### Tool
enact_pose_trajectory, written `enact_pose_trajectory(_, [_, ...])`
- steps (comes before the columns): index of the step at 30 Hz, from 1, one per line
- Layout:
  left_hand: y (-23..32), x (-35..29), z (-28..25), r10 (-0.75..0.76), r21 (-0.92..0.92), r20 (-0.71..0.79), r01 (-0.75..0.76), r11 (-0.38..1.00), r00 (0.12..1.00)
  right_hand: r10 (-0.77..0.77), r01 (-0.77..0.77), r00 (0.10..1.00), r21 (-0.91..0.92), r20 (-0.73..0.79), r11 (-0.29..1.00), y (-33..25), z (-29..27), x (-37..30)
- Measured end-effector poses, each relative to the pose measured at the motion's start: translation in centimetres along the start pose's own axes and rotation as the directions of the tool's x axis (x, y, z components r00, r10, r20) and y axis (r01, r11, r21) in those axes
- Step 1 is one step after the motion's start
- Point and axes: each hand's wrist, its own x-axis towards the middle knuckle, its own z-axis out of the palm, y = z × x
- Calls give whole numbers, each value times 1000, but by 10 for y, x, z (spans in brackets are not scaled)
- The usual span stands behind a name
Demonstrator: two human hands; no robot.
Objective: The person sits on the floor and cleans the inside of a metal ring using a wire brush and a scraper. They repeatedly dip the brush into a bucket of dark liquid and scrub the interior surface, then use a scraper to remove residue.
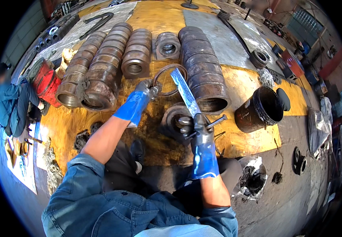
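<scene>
My left hand (148, 90), in a blue and dark grey glove, grips the left side of a thin brown metal ring (169, 94) and holds it up. My right hand (201, 132), gloved the same way, is closed around the lower end of a long flat scraper blade (184, 91). The blade points up and leans left, its upper part in front of the ring's right side; I cannot tell whether they touch. A bolt-like bar (217, 122) sticks out sideways at the right hand. Below the ring, a thick metal block with a round bore (171, 118) rests on the yellow sheet, partly behind the right hand.
Rows of brown cylindrical metal housings (109, 63) lie beyond my hands, with another row (202, 63) at right. A blackened bucket (254, 112) stands right of my right hand. A torn white container (254, 177) sits by my right knee. A person (15, 96) crouches at far left near a red bucket (46, 85).
</scene>
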Motion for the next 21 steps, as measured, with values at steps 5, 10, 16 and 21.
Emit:
enact_pose_trajectory(5, [15,-13,-6,55,-250,148,-17,968,987,236,-197,951,194,-201,961,-3,-10,15])
enact_pose_trajectory(10, [-1,-7,2,65,-299,274,21,954,959,166,-73,959,364,-232,929,3,-11,23])
enact_pose_trajectory(16, [-10,-6,0,36,-147,381,22,989,924,7,0,998,104,-64,995,7,-24,19])
enact_pose_trajectory(21, [-25,15,-18,154,41,416,-188,981,896,-88,91,996,-228,23,969,10,-20,11])
